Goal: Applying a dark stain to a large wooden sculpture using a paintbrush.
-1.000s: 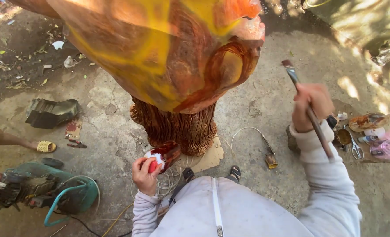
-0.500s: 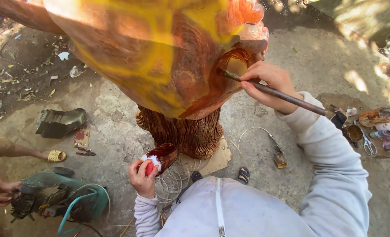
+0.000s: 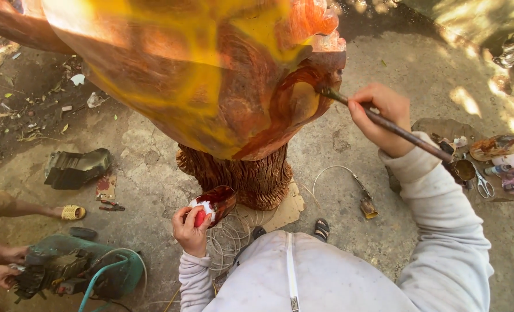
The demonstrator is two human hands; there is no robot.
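Brushing stain onto the carved wooden sculpture (image 3: 210, 98) with a paintbrush (image 3: 384, 122) gripped in the right hand (image 3: 381, 118), left hand (image 3: 190, 231) clasping the stain bottle (image 3: 213, 205), likely needing reloading next.

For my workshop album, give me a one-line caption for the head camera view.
Right hand brushes the carved wooden sculpture with a long paintbrush while the left hand holds a stained bottle.

I see hard daylight falling in dappled patches on the concrete ground (image 3: 384, 75) at upper right, nearly blown out there. The near side of the carved wooden sculpture (image 3: 210, 86) smears into a yellow-orange blur, too close for focus. Lower areas lie in even shade, reasonably sharp; edges bow with wide-angle distortion.
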